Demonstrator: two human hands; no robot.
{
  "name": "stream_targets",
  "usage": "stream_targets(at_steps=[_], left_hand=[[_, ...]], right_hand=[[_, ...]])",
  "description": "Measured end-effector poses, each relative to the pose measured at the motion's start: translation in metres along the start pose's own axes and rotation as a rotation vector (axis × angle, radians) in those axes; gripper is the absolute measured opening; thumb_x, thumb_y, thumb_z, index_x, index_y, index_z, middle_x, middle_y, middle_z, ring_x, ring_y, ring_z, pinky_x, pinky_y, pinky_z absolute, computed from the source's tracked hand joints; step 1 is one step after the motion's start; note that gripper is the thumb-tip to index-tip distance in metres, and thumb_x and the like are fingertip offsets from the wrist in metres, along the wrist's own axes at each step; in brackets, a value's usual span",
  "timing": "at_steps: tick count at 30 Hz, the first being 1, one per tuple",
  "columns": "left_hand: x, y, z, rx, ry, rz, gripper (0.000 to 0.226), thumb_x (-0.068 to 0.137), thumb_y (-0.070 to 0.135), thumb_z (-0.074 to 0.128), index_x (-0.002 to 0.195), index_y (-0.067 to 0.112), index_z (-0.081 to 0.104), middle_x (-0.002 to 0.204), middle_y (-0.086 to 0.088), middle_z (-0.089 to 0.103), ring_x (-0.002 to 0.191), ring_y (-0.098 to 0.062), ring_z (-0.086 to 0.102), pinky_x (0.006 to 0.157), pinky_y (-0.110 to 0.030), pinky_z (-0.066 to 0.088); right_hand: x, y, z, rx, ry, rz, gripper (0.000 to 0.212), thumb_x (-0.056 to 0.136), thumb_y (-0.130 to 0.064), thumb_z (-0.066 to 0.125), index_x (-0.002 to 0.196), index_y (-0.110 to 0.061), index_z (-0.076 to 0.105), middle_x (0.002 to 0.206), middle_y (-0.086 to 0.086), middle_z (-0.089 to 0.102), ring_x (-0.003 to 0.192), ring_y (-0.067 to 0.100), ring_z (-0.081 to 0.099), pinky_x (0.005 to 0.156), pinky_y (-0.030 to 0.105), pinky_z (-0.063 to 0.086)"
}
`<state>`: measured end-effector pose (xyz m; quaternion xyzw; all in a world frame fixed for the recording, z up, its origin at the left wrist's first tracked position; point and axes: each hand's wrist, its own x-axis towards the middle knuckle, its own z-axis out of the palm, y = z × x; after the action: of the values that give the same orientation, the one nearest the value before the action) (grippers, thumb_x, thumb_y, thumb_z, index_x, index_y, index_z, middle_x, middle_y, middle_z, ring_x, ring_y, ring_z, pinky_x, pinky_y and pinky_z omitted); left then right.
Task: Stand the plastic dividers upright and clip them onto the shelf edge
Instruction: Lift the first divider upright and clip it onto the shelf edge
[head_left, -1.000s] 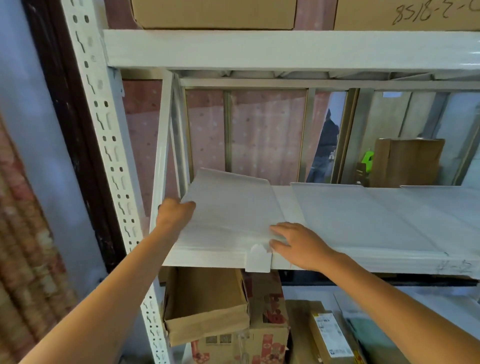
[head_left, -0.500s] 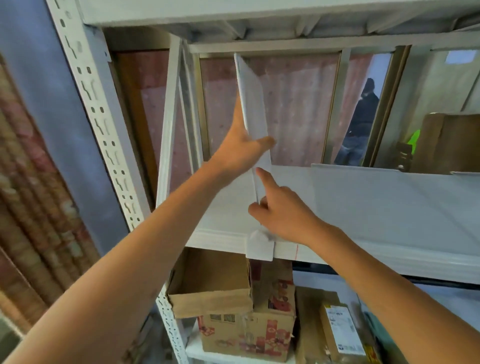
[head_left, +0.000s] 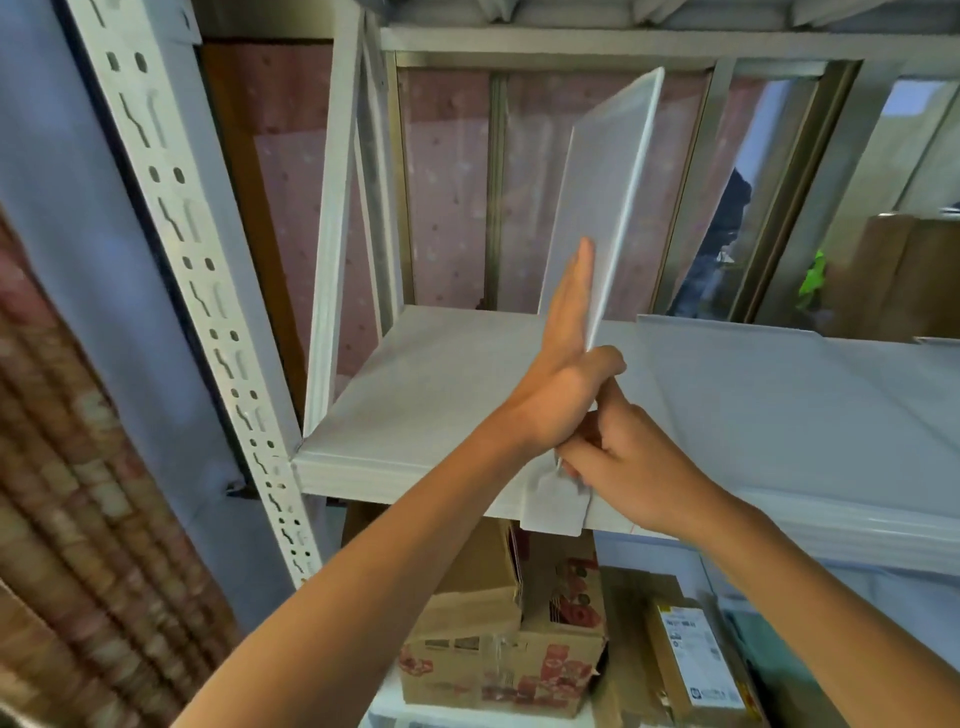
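Left hand (head_left: 563, 384): fingers extended and flat against the left face of the divider (head_left: 602, 208), thumb hooked around its front edge. Right hand (head_left: 628, 462): curled closed at the divider's base, pinching its lower front corner. The divider is a translucent white panel, standing near upright, leaning slightly right. Its clip tab (head_left: 553, 501) hangs over the shelf (head_left: 415, 415) front edge.

Two bare arms in shot, nothing worn on either.

The left hand (head_left: 563, 384) and right hand (head_left: 631, 465) both come in from the bottom edge on long forearms, uncovered all the way down: no sleeves, no cuffs, no gloves. Wrists are plain, no watch, no band. On the fingers that show, no rings either.
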<state>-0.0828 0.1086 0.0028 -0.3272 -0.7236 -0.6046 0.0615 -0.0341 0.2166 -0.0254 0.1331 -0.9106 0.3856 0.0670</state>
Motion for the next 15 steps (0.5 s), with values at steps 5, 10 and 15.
stream_targets(at_steps=[5, 10, 15], left_hand=[[0.0007, -0.0025, -0.0002, 0.006, -0.015, 0.010, 0.097, 0.091, 0.000, 0.050, 0.160, 0.040, -0.006, 0.169, 0.020, -0.003, 0.154, -0.005, 0.001, 0.126, -0.049, 0.010], [-0.0024, 0.0025, 0.0001, 0.007, -0.021, 0.002, 0.096, 0.090, 0.001, 0.049, 0.161, 0.036, -0.006, 0.169, 0.018, -0.004, 0.155, -0.007, -0.001, 0.126, -0.051, 0.009], [-0.0031, 0.0036, 0.0015, 0.011, -0.027, -0.001, 0.096, 0.088, 0.002, 0.047, 0.161, 0.034, -0.006, 0.169, 0.018, -0.006, 0.155, -0.005, -0.003, 0.126, -0.048, 0.007]], right_hand=[[-0.0031, -0.0021, 0.0040, -0.008, 0.023, 0.014, 0.041, 0.095, -0.025, 0.054, 0.130, -0.027, 0.033, 0.072, 0.012, 0.066, 0.066, 0.031, 0.067, 0.064, 0.056, 0.056], [-0.0020, -0.0035, 0.0025, -0.056, 0.018, 0.036, 0.038, 0.095, -0.026, 0.054, 0.128, -0.021, 0.037, 0.073, 0.008, 0.067, 0.067, 0.024, 0.068, 0.067, 0.050, 0.058], [-0.0045, -0.0031, 0.0048, -0.084, 0.056, 0.047, 0.030, 0.095, -0.027, 0.055, 0.121, -0.019, 0.041, 0.072, 0.007, 0.066, 0.066, 0.025, 0.067, 0.064, 0.051, 0.057]])
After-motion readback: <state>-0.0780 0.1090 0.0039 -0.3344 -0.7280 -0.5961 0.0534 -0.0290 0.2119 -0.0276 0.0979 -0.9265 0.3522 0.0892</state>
